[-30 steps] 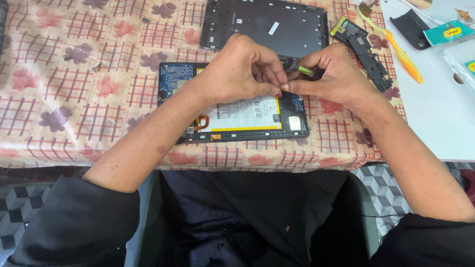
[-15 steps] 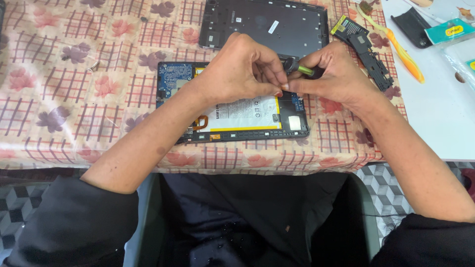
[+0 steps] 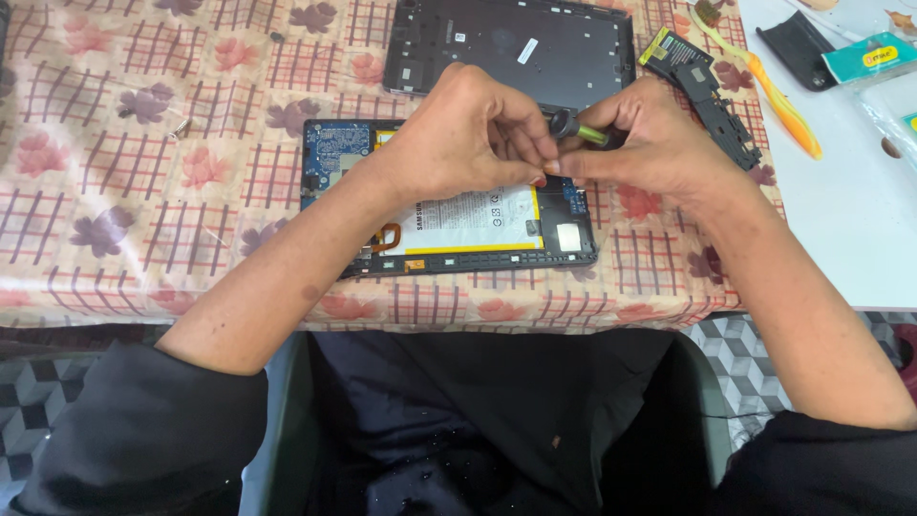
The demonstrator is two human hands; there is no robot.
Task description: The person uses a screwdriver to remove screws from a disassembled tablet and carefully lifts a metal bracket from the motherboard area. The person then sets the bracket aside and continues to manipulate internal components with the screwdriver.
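Opened tablet (image 3: 458,205) under both hands, back off, insides bared: white battery edged in yellow at the middle, blue circuit board at the end beyond the left wrist, orange flex cable near the left forearm, black frame all round. Left hand (image 3: 458,134) curled, fingertips pinched together just above the battery's upper edge; whatever sits between them too small to tell. Right hand (image 3: 650,143) closed on a screwdriver (image 3: 573,127), black knurled cap and green shaft showing between the two hands, tip hidden by the fingers. Both hands meeting, fingertips touching or nearly so.

Beyond the hands, dark grey back cover (image 3: 516,48) lying flat, inner face up. Past the right hand, a black strip-shaped part (image 3: 721,119) and an orange-and-yellow tool (image 3: 774,96). Farther to the right, a black case (image 3: 798,43) and a teal packet (image 3: 869,57) on a white surface (image 3: 841,220).

Counter (image 3: 143,191) covered in a checked cloth, pink and purple flowers on cream. Small screw (image 3: 181,126) well to the left of the left hand. Below, dark clothing and grey patterned floor tiles (image 3: 24,392).
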